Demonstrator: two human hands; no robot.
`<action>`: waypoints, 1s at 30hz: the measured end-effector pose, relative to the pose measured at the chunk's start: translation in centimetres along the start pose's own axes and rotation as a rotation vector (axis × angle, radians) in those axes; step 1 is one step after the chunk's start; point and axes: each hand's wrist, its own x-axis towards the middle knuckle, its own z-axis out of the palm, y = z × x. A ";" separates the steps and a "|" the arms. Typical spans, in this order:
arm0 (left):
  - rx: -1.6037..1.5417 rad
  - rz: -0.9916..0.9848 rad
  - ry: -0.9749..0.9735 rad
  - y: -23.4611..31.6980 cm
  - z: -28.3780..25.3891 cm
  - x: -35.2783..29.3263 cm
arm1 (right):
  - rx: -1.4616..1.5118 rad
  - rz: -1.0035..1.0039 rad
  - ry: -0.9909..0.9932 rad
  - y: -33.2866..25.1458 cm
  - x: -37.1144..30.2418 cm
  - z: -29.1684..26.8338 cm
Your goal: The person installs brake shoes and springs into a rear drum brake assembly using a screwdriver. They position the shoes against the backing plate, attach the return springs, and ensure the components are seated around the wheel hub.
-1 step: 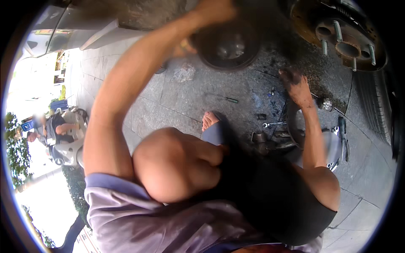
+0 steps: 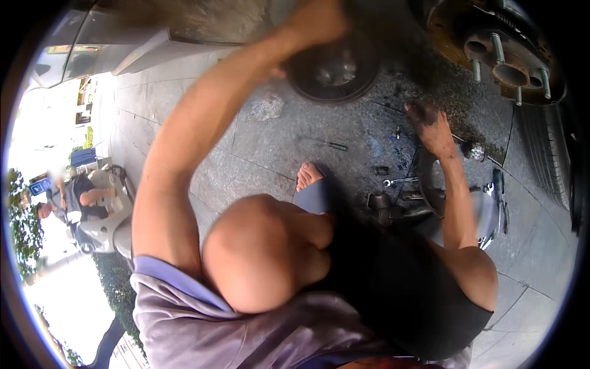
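While the left hand (image 2: 316, 21) reaches up and forward with the arm almost straight, it closes over the top rim of the drum (image 2: 335, 67), which lies on the pavement (image 2: 184, 111) just ahead of the bare foot (image 2: 307, 175), probably to steady it. How tightly the fingers curl is blurred, so I cannot tell. Off to the right, the greasy right hand (image 2: 433, 126) hangs loosely open, holding nothing, above scattered tools (image 2: 399, 181) and a screwdriver (image 2: 329, 144), near the hub (image 2: 501, 52) with its studs.
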 end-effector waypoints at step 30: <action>0.157 0.207 -0.652 -20.7 16.3 -5.7 | -0.116 0.361 -0.153 -1.3 -13.6 -3.6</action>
